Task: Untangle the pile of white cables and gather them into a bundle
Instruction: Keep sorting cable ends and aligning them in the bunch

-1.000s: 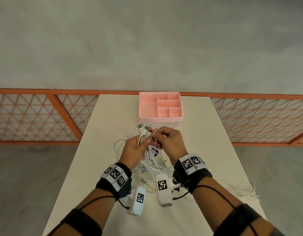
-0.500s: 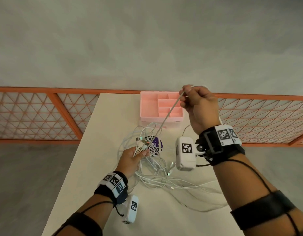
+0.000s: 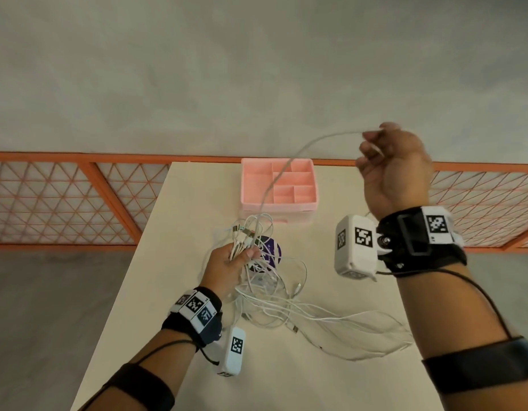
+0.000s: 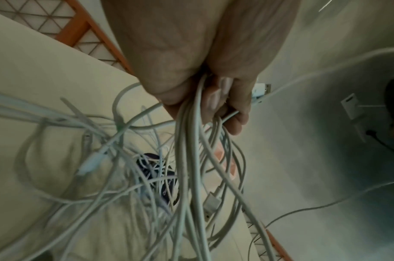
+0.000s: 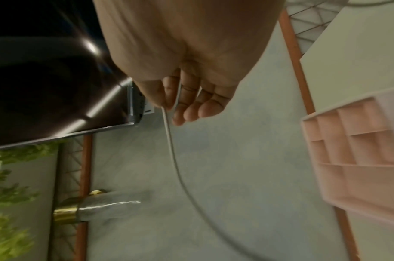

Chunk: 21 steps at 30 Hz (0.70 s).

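Right hand (image 3: 396,167) pinches one thin white cable (image 3: 274,179); left hand (image 3: 231,262) grips smooth, round-sheathed cables (image 4: 191,159).

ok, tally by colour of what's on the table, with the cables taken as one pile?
Pink tray: 1
Purple disc: 1
White cable pile: 1 (the strands are too tangled to count singly)
Total: 3
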Each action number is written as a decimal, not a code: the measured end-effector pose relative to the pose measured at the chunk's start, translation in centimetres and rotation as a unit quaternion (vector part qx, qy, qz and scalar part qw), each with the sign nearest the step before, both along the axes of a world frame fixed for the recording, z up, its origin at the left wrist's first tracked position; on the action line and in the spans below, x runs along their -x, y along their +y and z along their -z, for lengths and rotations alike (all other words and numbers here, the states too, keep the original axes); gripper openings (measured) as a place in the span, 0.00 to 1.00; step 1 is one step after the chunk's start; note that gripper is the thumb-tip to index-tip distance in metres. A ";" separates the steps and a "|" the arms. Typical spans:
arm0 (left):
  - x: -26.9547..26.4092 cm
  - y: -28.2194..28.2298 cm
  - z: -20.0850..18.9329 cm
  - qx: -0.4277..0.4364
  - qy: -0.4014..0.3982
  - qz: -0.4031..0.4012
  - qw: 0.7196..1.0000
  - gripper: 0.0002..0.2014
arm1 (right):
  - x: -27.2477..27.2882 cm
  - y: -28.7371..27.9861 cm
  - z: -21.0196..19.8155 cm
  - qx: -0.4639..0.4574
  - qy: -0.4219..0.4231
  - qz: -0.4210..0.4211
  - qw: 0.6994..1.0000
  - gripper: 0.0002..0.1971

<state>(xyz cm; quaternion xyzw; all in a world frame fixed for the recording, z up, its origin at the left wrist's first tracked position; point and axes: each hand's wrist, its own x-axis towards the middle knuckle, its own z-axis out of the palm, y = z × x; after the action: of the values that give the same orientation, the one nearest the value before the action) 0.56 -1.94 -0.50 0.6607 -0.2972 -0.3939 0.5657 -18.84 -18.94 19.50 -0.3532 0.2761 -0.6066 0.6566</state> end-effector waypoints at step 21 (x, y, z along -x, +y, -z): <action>-0.6 1.6 3.8 -0.063 -0.097 0.020 0.993 0.06 | -3.2 3.7 5.0 -0.123 0.099 -0.163 0.974 0.02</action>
<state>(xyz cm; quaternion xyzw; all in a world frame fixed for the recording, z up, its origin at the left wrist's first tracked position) 1.13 -0.39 -4.31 0.7242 -0.3384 -0.3567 0.4835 -15.63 -15.26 14.53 -0.3681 0.3507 -0.4146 0.7547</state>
